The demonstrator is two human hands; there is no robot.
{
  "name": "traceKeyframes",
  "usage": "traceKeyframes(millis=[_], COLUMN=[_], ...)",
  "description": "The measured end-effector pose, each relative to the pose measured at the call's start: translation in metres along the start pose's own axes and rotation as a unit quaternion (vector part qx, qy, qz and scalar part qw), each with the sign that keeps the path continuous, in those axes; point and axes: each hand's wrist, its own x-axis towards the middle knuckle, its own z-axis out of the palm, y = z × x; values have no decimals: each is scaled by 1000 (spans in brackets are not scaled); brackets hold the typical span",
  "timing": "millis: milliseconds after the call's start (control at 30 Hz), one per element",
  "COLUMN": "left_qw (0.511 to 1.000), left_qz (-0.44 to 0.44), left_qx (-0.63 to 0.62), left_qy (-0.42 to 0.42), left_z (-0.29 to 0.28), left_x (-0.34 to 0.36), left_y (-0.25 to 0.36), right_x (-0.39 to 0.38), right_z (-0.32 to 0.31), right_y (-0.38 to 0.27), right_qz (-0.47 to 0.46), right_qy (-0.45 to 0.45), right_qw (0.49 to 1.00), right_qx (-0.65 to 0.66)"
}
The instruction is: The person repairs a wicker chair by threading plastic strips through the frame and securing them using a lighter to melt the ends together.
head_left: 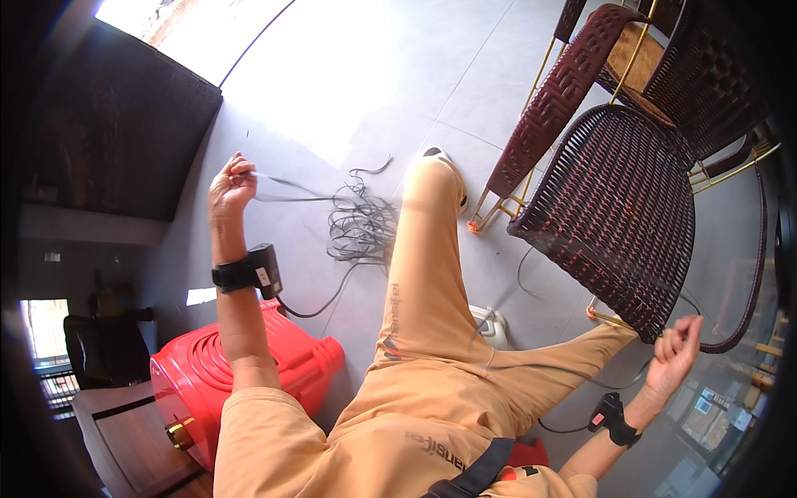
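My left hand [232, 183] is raised on the left, its fingers closed on a thin grey strip. From it, strands run right to a loose, looped heap of grey strips [361, 220] on the floor beside my leg. Over on the right, my right hand [674, 353] is pinched, with a grey strip [573, 372] reaching it across my thighs. That hand is just below the woven chair [618, 199], which has dark brown weave and gold metal tubing and stands tilted on the floor. Motion blurs parts of the strips.
A red plastic seat [249, 365] stands by my left arm. Another woven chair [706, 75] is at the upper right. A dark cabinet [116, 116] is at the upper left. Between my legs is a white plastic object [490, 328]. Cables hang from black wristbands [246, 272].
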Motion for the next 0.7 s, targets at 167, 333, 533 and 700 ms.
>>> traceKeyframes(millis=[167,333,533,700], left_qw=[994,985,923,842], left_qz=[82,162,278,363], left_qx=[68,63,264,391], left_qy=[27,22,-29,-78], left_z=[-12,24,52,81], left_x=[16,-8,-40,-101], left_y=[82,129,121,49], right_x=[22,38,21,-6], right_z=[-58,-100,-45,61], right_y=[-11,-1,-1,11], right_qz=[-70,-111,-80,-59], right_qy=[52,24,-117,-167], right_qw=[991,981,981,983], right_qx=[104,156,131,-55])
